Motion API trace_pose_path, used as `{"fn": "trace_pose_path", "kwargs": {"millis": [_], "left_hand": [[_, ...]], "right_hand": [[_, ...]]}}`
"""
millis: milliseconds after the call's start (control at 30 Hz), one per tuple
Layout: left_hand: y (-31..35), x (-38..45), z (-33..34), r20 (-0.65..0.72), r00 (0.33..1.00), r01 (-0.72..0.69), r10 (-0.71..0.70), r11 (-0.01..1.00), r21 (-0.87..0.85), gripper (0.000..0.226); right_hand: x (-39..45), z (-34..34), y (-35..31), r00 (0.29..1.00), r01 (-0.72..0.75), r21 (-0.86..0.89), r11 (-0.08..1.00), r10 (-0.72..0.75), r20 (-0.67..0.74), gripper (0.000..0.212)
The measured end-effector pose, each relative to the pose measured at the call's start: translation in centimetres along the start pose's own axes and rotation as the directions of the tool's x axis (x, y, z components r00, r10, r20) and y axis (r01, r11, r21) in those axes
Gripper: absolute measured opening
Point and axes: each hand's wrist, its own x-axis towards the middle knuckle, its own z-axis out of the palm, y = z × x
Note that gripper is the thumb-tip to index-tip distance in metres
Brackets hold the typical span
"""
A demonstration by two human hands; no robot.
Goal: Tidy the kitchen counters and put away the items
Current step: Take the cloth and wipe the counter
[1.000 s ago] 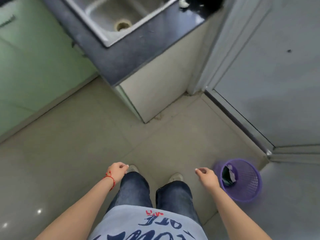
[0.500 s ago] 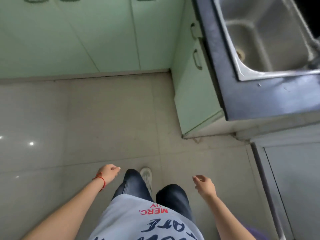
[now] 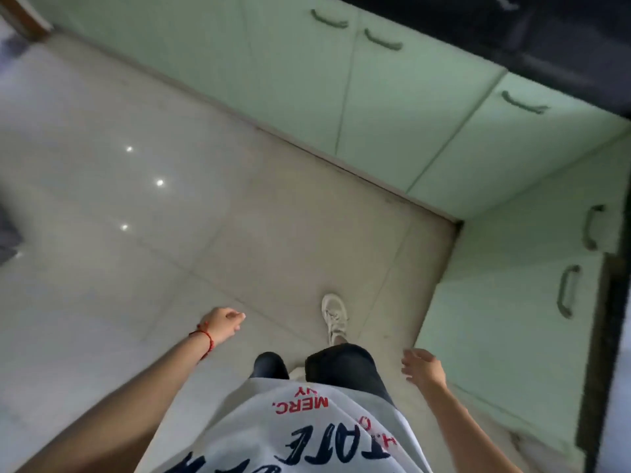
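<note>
Both hands held empty above tiled floor [image 3: 143, 186]: left hand [image 3: 222, 325] loosely curled, right hand [image 3: 423, 367] relaxed, fingers spread. Dark counter [image 3: 560, 46] seen at top right, over green cabinets [image 3: 403, 107]. White shoe [image 3: 334, 317] planted ahead.

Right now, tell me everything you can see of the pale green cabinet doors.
The pale green cabinet doors look smooth, flat and matte, and are all shut. They form an L: one run along the top of the view, another down the right side. Each visible curved grey-green handle sits near a door's upper edge, under the dark countertop. A pale plinth meets the tiled floor. Nothing touches the doors; the right hand hangs in front of them.
</note>
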Motion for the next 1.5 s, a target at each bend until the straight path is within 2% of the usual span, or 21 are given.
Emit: {"fn": "trace_pose_path", "kwargs": {"millis": [133, 300, 467, 633, 800, 967, 1133, 1300, 1500], "left_hand": [[0.6, 0.3, -1.5, -0.069, 0.991, 0.102, -0.115, 0.980, -0.172, 0.022], [0.9, 0.5, -2.4, -0.100, 0.964, 0.178, -0.247, 0.878, -0.445, 0.029], [-1.1, 1.7, -3.7, -0.058, 0.908, 0.292, -0.415, 0.727, -0.622, 0.030], [-2.6, 5.3, -7.7, 0.032, 0.858, 0.393, -0.513, 0.614, -0.685, 0.024], [-0.6, 10.6, -15.6, 0.048, 0.868, 0.375, -0.495, 0.588, -0.717, 0.021], [3.4, 16.6, -25.8, -0.019, 0.914, 0.261, -0.406, 0.621, -0.739, 0.021], [6.6, 22.6, -35.8, -0.094, 0.935, 0.154, -0.343, 0.628, -0.763, 0.031], [7.3, 27.9, -44.7, -0.133, 0.902, 0.154, -0.410, 0.595, -0.789, 0.033], [8.6, 31.3, -52.8, -0.047, 0.859, 0.257, -0.509, 0.509, -0.821, 0.034]], "right_hand": [[3.5, 0.4, -9.4, 0.995, 0.078, -0.142, 0.987, -0.068, 0.073, 0.006], [6.6, 3.7, -20.9, 0.966, 0.221, -0.338, 0.915, -0.159, 0.202, 0.010], [6.2, 11.7, -31.1, 0.921, 0.333, -0.418, 0.845, -0.197, 0.335, 0.017], [5.2, 21.4, -39.3, 0.853, 0.463, -0.433, 0.773, -0.256, 0.455, 0.007], [4.2, 28.0, -45.6, 0.841, 0.512, -0.524, 0.681, -0.272, 0.467, 0.013], [4.5, 32.7, -52.3, 0.837, 0.537, -0.573, 0.619, -0.309, 0.451, 0.013], [6.0, 36.7, -58.8, 0.855, 0.514, -0.644, 0.567, -0.287, 0.431, 0.012], [7.6, 43.0, -66.7, 0.886, 0.462, -0.754, 0.466, -0.208, 0.414, 0.027], [5.1, 55.5, -78.5, 0.806, 0.591, -0.746, 0.306, -0.192, 0.560, 0.024]]}}
